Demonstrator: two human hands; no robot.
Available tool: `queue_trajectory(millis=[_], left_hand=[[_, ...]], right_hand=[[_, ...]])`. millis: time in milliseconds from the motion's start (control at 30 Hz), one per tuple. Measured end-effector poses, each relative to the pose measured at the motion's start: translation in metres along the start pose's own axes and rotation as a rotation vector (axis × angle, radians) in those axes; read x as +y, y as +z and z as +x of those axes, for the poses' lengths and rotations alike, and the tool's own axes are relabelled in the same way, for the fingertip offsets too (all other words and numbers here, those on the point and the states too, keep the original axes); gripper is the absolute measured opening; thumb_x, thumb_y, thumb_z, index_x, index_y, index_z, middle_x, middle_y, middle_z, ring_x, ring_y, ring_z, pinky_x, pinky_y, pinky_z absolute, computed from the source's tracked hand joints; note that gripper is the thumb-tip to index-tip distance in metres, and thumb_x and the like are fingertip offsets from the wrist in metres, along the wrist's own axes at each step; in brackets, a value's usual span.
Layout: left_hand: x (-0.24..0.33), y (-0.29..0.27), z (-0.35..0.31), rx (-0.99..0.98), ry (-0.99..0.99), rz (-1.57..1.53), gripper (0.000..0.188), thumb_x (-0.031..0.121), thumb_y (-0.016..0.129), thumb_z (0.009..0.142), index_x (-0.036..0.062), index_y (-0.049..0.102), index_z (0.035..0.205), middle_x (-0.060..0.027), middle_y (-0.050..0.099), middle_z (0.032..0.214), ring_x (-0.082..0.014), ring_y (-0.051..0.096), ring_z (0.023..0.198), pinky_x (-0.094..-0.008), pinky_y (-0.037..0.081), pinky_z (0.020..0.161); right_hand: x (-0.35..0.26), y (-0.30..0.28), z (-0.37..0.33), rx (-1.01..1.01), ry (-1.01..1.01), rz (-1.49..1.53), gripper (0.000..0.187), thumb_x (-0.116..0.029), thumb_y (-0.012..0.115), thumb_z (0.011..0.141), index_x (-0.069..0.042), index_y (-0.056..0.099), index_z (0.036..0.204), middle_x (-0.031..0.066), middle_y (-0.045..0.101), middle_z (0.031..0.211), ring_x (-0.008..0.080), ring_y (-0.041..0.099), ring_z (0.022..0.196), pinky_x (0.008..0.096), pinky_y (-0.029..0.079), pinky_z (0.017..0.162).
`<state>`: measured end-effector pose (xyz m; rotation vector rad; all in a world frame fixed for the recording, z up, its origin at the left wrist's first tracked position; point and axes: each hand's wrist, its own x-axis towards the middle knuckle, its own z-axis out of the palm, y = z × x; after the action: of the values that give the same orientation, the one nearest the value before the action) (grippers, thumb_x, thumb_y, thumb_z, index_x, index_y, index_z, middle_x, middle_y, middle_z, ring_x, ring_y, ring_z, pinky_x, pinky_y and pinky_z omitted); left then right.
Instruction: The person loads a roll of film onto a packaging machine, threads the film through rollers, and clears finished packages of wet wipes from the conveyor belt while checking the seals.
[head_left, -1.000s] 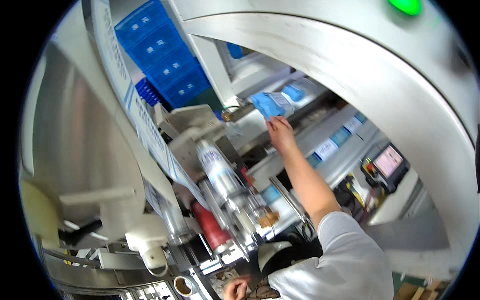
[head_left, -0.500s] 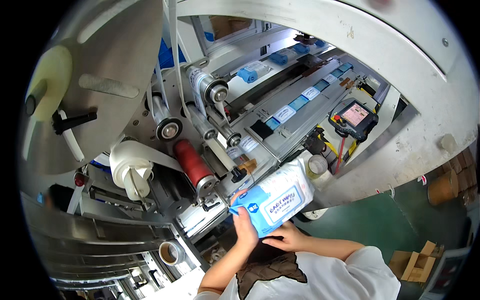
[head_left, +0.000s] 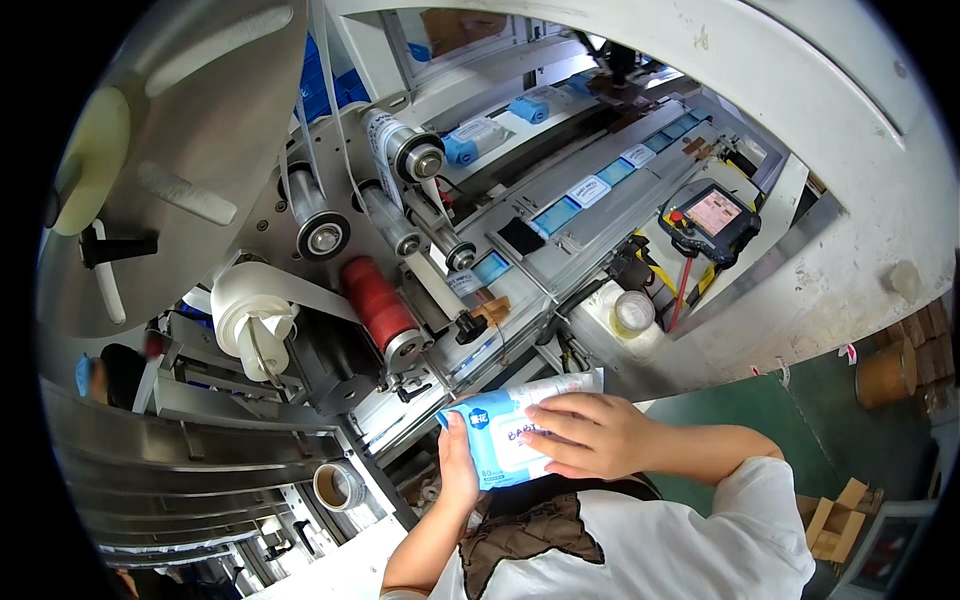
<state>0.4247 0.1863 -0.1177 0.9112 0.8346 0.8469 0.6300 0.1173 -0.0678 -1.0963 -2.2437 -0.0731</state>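
Observation:
A soft blue and white pack of wet wipes [head_left: 497, 448] is held tilted in front of my body, its printed face up. My left hand [head_left: 457, 468] is closed round the pack's left end, with the thumb on the front. Across the right part of that face lies my right hand [head_left: 592, 436], its fingers stretched out and slightly apart. The right thumb is hard to make out. Beyond the pack, white labels [head_left: 588, 191] and blue pieces sit in a row on a conveyor [head_left: 640, 185].
To the left stand a red roller [head_left: 380, 305], metal rollers and a white roll [head_left: 250, 310]. A control pendant [head_left: 713, 212] and a round jar [head_left: 632, 314] are on the right. More wipe packs [head_left: 478, 140] lie on the far belt. Tape [head_left: 339, 486] rests at lower left.
My right hand has moved from beneath the pack onto its front. The pack has come lower and a little left. The far packs and labels have shifted, and the view has turned slightly.

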Motion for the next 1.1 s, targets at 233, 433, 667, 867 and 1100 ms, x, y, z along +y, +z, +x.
queue_trajectory(millis=[233, 433, 667, 867, 1100], left_hand=[[0.018, 0.006, 0.001, -0.017, -0.103, -0.044, 0.065, 0.056, 0.035, 0.094, -0.0016, 0.043, 0.123, -0.0157, 0.057, 0.11, -0.0221, 0.06, 0.097, -0.0329, 0.049, 0.085], [0.05, 0.016, -0.007, -0.005, -0.057, -0.072, 0.067, 0.058, 0.031, 0.094, -0.0011, 0.042, 0.124, -0.0177, 0.057, 0.111, -0.0245, 0.059, 0.102, -0.0336, 0.05, 0.087], [0.057, 0.008, -0.018, 0.05, -0.045, -0.146, 0.066, 0.057, 0.031, 0.094, -0.0011, 0.04, 0.124, -0.0184, 0.056, 0.112, -0.0253, 0.06, 0.102, -0.0348, 0.05, 0.088], [0.055, -0.003, -0.018, 0.011, 0.033, -0.138, 0.066, 0.059, 0.032, 0.093, 0.0013, 0.04, 0.126, -0.0168, 0.053, 0.118, -0.0271, 0.057, 0.106, -0.0377, 0.048, 0.091], [0.014, -0.002, 0.011, 0.163, 0.424, 0.062, 0.064, 0.056, 0.035, 0.094, -0.0005, 0.041, 0.124, -0.0143, 0.048, 0.118, -0.0218, 0.048, 0.108, -0.0332, 0.035, 0.097]], right_hand=[[0.048, -0.036, 0.058, -0.122, 0.596, 0.797, 0.027, -0.021, 0.053, 0.093, 0.001, 0.057, 0.078, 0.0052, 0.051, 0.061, 0.0128, 0.046, 0.056, 0.0281, 0.038, 0.052], [0.04, -0.052, 0.087, -0.092, 0.476, 0.718, 0.028, -0.018, 0.054, 0.091, 0.003, 0.056, 0.074, 0.0083, 0.051, 0.06, 0.0148, 0.047, 0.052, 0.0277, 0.038, 0.051], [0.026, -0.048, 0.102, -0.057, 0.311, 0.625, 0.02, -0.015, 0.056, 0.088, 0.004, 0.063, 0.083, 0.0102, 0.061, 0.069, 0.0228, 0.058, 0.059, 0.0307, 0.044, 0.054], [0.006, -0.032, 0.097, 0.191, -0.073, 0.362, 0.015, -0.017, 0.065, 0.084, -0.004, 0.065, 0.091, 0.0071, 0.061, 0.075, 0.0217, 0.057, 0.063, 0.0314, 0.043, 0.054], [-0.013, 0.041, -0.023, -0.116, 1.066, 1.864, 0.052, -0.021, 0.066, 0.085, -0.004, 0.044, 0.128, 0.0064, 0.057, 0.121, 0.0231, 0.054, 0.114, 0.0379, 0.041, 0.101]])
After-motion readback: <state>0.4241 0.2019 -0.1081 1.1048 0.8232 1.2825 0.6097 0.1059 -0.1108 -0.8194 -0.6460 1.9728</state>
